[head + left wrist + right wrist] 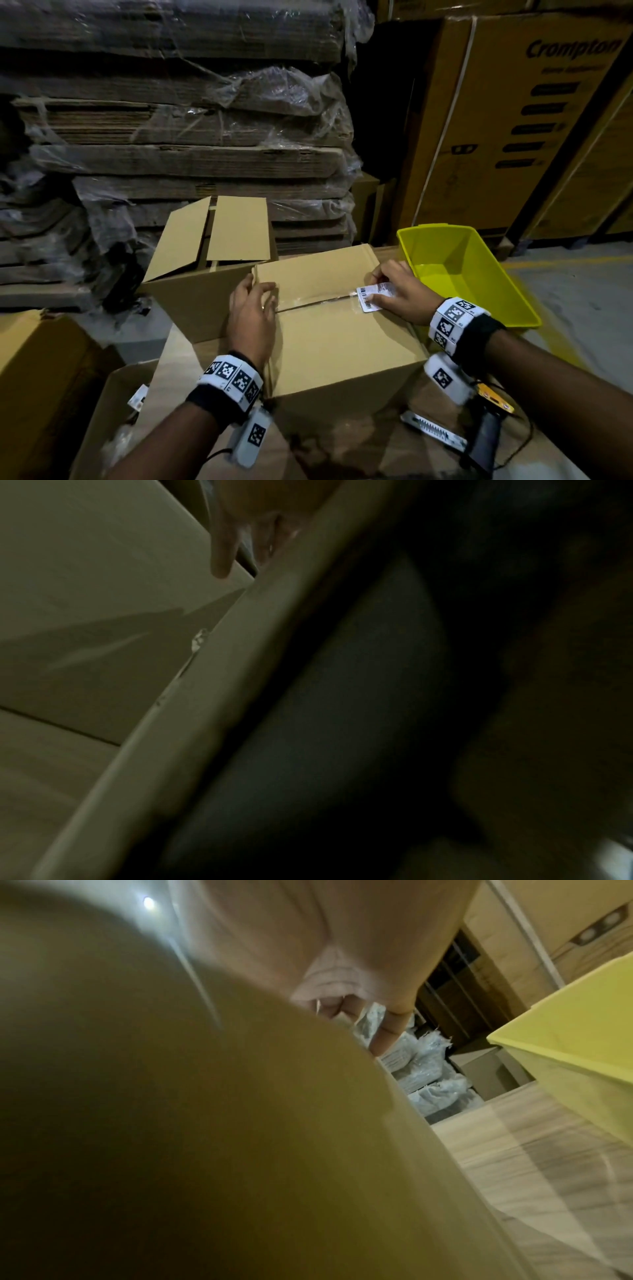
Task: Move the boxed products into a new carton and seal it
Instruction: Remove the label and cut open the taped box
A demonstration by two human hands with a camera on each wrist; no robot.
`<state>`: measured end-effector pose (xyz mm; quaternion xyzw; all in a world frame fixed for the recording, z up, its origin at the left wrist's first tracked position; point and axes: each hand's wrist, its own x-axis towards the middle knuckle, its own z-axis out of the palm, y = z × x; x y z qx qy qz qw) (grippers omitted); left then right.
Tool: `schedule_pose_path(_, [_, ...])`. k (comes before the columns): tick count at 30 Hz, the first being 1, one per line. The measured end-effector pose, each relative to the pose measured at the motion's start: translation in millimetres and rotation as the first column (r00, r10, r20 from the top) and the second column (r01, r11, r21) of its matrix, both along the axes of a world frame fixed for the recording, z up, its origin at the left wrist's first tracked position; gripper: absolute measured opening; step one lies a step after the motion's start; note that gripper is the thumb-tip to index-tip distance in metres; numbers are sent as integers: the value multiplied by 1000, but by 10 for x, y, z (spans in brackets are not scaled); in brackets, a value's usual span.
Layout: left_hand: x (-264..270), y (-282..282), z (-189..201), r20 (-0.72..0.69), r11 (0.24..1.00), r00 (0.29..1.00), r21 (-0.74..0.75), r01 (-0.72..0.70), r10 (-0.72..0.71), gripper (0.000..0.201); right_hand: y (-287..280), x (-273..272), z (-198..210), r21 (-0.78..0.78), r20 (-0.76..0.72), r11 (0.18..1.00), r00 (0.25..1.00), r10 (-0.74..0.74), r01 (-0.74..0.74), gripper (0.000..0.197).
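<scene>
Steadying the taped cardboard box [342, 342], the left hand [251, 318] curls its fingers over the top's left edge. The right hand [399, 296] pinches the barcode label [368, 297], seating it at the seam's right end. Sealed flaps hide the contents. Beyond, the yellow bin [479, 260] shows its floor.

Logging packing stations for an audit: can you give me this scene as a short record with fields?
work item: closed brown cardboard box, clear tape along its top seam
left hand: grips the box's left top edge
right hand: pinches a white barcode label that lies on the seam
right of box: yellow plastic bin
behind box: open brown cardboard carton
near right: toothed tape dispenser
</scene>
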<state>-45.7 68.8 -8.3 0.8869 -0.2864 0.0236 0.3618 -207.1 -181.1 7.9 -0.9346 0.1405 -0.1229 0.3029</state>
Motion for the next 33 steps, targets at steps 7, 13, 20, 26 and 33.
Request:
schedule_pose_path(7, [-30, 112, 40, -162, 991, 982, -72, -109, 96, 54, -55, -91, -81, -62, -31, 988, 989, -146, 144, 54])
schedule_pose_path(13, [-195, 307, -10, -320, 990, 941, -47, -136, 114, 64, 103, -241, -148, 225, -158, 943, 964, -213, 245, 49])
schedule_pose_path(20, [-124, 149, 121, -238, 996, 971, -90, -14, -8, 51, 52, -439, -275, 341, -52, 875, 936, -347, 343, 32])
schedule_pose_path(26, [270, -346, 308, -269, 982, 945, -38, 184, -187, 37, 32, -453, -285, 333, -66, 815, 873, -483, 475, 36])
schedule_pose_path(33, [660, -646, 33, -409, 938, 853, -28, 345, -326, 39, 23, -494, -356, 295, -106, 766, 816, -568, 572, 93])
